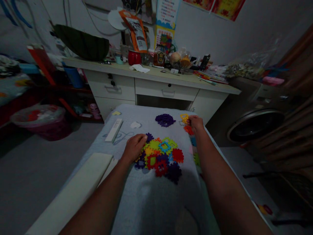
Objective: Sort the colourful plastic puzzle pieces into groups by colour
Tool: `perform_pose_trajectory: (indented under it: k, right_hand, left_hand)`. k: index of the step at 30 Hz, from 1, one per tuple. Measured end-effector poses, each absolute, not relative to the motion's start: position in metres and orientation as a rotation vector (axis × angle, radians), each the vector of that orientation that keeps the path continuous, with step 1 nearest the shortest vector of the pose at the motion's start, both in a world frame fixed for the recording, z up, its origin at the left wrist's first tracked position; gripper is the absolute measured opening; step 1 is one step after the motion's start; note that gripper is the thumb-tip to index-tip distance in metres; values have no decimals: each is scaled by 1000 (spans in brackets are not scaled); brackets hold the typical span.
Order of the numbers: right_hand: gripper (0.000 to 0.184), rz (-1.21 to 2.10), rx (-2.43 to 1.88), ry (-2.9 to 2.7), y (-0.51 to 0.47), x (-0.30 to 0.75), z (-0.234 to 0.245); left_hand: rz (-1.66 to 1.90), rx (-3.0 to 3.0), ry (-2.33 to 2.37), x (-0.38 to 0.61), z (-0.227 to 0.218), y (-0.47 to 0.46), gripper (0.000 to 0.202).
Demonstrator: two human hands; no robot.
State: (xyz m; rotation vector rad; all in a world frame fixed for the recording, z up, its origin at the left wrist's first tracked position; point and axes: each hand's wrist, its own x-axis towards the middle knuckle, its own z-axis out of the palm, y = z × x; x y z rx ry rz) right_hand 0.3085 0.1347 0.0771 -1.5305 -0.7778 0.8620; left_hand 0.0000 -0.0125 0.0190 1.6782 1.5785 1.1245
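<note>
A flat cluster of joined plastic gear-edged tiles [161,157] in red, purple, yellow, green and blue lies on a pale blue cloth-covered table [151,202]. My left hand [134,147] rests on the cluster's left edge, fingers curled down onto the tiles. My right hand [195,123] reaches to the table's far right edge, fingers closed over loose tiles there: a yellow tile [184,117] just left of it and a red tile [188,130] below it. What it grips is hidden. A purple tile group [165,120] lies apart at the far middle.
A white flat box [113,130] and a white scrap [135,124] lie at the table's far left. A long white board [75,189] leans along the left edge. Beyond stands a cluttered desk [151,81]; a washing machine [256,124] is right, a pink bin [41,120] left.
</note>
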Motion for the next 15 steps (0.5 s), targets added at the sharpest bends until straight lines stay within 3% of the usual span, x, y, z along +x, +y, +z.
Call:
perform_pose_trajectory:
  k: [8, 15]
  right_hand:
    - [21, 737, -1738, -557, 161, 377, 68]
    - [19, 663, -1802, -682, 174, 396, 54]
  left_hand:
    - [1217, 1516, 1534, 3, 27, -18, 45]
    - [1284, 1432, 1533, 1, 22, -16, 44]
